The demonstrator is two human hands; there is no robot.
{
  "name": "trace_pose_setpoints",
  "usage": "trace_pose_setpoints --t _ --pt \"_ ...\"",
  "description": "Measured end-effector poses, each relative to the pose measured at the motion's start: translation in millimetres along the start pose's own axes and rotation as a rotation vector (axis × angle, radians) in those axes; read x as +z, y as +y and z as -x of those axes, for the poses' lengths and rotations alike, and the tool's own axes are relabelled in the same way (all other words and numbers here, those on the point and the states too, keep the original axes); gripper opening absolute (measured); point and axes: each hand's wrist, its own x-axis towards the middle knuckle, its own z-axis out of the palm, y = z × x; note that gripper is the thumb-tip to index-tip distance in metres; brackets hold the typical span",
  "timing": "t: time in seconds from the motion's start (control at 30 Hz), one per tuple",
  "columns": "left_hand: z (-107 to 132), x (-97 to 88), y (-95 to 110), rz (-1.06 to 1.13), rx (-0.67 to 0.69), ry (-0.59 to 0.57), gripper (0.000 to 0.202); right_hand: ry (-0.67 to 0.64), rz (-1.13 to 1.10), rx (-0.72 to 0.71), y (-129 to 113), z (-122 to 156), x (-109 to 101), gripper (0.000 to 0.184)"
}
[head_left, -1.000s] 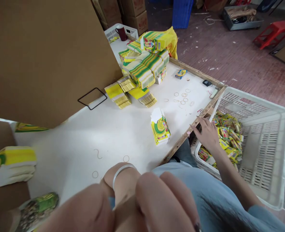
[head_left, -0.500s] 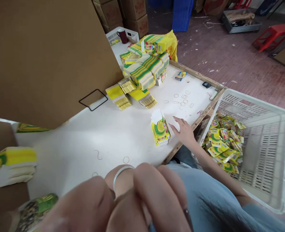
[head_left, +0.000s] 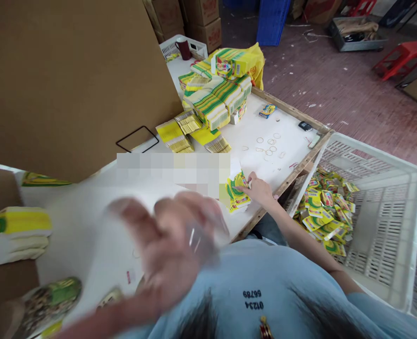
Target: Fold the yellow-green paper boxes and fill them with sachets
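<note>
My right hand (head_left: pixel 260 190) is at a small stack of flat yellow-and-green cartons (head_left: pixel 238 203) near the table's right edge. Its thumb and fingers close on the upper carton, which sits slightly askew on the stack. My left hand (head_left: pixel 171 238) hangs in front of my chest, close to the camera and smeared by motion. Its fingers look apart, and no object shows clearly in them. A pixelated patch covers part of the table just beyond it, hiding what lies there.
Bundled cartons (head_left: pixel 212 101) are piled at the back, beside a yellow bag (head_left: pixel 258 63). A white crate (head_left: pixel 381 235) with loose yellow cartons stands at the right. Rubber bands (head_left: pixel 272 141) lie on the white table (head_left: pixel 254 127). A large cardboard box (head_left: pixel 70 84) blocks the left side.
My left hand has drawn away from the camera and its fingers have spread. My right hand has moved left onto the carton stack, and the upper carton has shifted.
</note>
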Motion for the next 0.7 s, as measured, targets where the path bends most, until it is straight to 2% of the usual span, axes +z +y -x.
trace_pose_setpoints --t 0.07,0.13,0.2,0.23,0.3,0.33,0.4,0.5,0.6,0.7 --pt "-46.1 22.7 -63.2 0.048 0.037 0.102 0.060 -0.002 -0.043 -0.006 4.4 -1.5 0.6 0.038" --pt "-75.3 48.2 -139.4 0.064 -0.018 0.151 0.074 -0.001 -0.097 -0.017 7.3 -3.4 1.4 0.039" --pt "-79.2 70.2 -207.7 0.043 -0.206 0.089 0.082 0.023 -0.159 -0.030 9.0 -5.0 0.7 0.043" --pt "-73.7 79.1 -233.6 0.057 -0.254 0.067 0.084 0.045 -0.194 -0.040 9.6 -5.4 -0.8 0.045" --pt "-57.6 92.2 -265.1 0.073 -0.295 0.037 0.086 0.098 -0.276 -0.071 10.5 -4.5 -5.8 0.047" --pt "-50.9 96.3 -271.2 0.074 -0.298 0.037 0.088 0.125 -0.325 -0.090 10.9 -2.9 -8.9 0.048" --pt "-45.3 99.4 -268.1 0.055 -0.291 0.066 0.089 0.173 -0.434 -0.128 11.0 2.9 -14.6 0.051" --pt "-54.2 93.4 -242.7 -0.045 -0.174 0.110 0.079 0.191 -0.601 -0.180 7.9 18.4 -17.4 0.055" --pt "-66.2 85.0 -215.0 -0.144 -0.084 -0.067 0.053 0.200 -0.710 -0.222 -1.4 37.3 -14.3 0.051" --pt "-68.0 81.2 -197.8 -0.231 -0.065 -0.238 0.049 0.421 -0.777 -0.240 -14.1 51.3 -11.9 0.041"
